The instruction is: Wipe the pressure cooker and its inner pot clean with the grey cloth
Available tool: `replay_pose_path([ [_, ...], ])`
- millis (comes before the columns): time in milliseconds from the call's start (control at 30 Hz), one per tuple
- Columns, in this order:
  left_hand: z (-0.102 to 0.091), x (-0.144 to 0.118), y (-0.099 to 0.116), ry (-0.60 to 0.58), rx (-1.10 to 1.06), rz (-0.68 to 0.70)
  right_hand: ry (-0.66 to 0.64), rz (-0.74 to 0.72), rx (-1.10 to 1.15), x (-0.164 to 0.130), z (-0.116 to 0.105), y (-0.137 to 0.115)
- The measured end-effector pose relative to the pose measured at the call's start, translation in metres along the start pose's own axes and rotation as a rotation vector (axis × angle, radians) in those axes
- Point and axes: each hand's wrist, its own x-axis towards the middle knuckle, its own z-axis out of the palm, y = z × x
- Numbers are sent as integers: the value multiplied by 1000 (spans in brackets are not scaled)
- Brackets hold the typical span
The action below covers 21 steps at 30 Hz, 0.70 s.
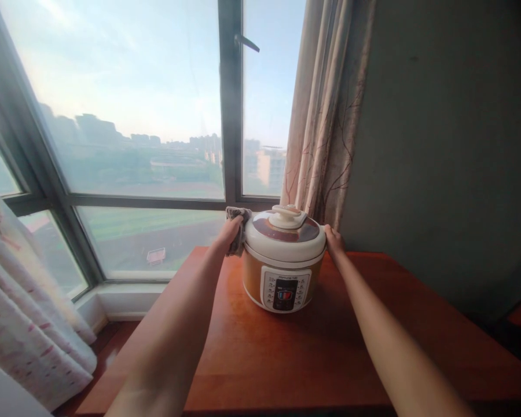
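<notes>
A cream and gold electric pressure cooker [252, 278] stands upright on a reddish-brown wooden table [252, 370], its control panel facing me. The lid, with a brown top and cream knob, is on it. At the cooker's left side my left hand [233, 227] is closed on a crumpled grey-brown cloth [235, 246], which is against the cooker's upper edge. My right hand [333, 237] grips the opposite side near the lid's rim, with its fingers partly hidden behind the edge.
Tall windows [147, 116] with grey frames rise behind and left of the table. A patterned curtain [316, 116] hangs behind the cooker, and another curtain [30, 324] hangs at the lower left. A dark wall [438, 145] is on the right.
</notes>
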Motion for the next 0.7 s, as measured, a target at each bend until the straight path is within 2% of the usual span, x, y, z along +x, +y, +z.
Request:
replay_pose_path([
  [167,0,8,-8,45,-70,-53,18,29,-21,-4,0,-2],
  [433,2,7,-7,120,-18,-34,51,55,-41,-17,-5,-3],
  [567,-3,-10,-6,175,33,-27,28,27,-16,-25,-8,-7],
  [700,-9,-43,-11,274,65,-47,13,9,-4,-30,-11,-10],
])
